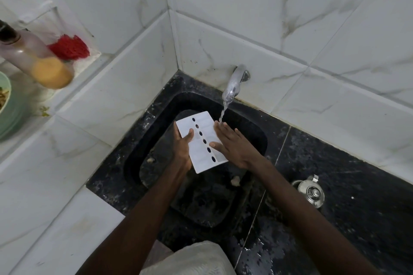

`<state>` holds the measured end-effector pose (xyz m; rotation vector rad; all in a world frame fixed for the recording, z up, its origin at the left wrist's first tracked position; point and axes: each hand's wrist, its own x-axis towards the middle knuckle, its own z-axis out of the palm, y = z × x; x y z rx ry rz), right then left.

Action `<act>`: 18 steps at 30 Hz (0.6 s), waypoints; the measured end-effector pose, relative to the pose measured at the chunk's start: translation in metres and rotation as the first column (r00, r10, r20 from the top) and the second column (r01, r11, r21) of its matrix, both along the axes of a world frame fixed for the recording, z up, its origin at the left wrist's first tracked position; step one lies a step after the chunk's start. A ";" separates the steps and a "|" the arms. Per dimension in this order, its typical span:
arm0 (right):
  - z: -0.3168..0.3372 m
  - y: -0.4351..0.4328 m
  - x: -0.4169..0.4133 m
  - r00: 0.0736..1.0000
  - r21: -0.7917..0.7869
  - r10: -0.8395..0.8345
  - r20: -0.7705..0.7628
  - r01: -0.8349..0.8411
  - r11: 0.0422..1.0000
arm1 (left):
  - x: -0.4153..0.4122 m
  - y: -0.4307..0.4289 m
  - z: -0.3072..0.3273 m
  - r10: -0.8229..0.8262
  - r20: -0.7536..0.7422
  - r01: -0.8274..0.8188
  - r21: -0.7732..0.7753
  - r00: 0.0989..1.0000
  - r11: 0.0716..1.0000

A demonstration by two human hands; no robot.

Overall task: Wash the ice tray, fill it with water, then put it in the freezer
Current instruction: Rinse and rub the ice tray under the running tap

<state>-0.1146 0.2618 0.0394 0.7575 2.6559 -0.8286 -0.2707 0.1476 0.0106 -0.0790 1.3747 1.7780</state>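
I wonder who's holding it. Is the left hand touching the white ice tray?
Touching. The head view shows the left hand gripping the ice tray: its thumb lies across the tray's top face, fingers wrapped at the left edge.

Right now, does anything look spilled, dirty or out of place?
Yes. Water lies in patches on the black counter near the sink. Two pale scraps lie inside it. The tap stream lands on the fingers of the right hand, beside the ice tray.
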 end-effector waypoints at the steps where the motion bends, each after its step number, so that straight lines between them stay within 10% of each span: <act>1: 0.000 -0.001 0.002 1.000 -0.009 0.001 0.007 0.000 1.000 | 0.000 -0.001 -0.002 0.003 0.021 -0.003 -0.016 1.000 1.000; 18: 0.003 0.014 -0.024 0.997 0.080 -0.076 -0.005 0.077 0.994 | 0.007 0.003 0.004 -0.190 0.019 0.189 0.046 0.982 0.981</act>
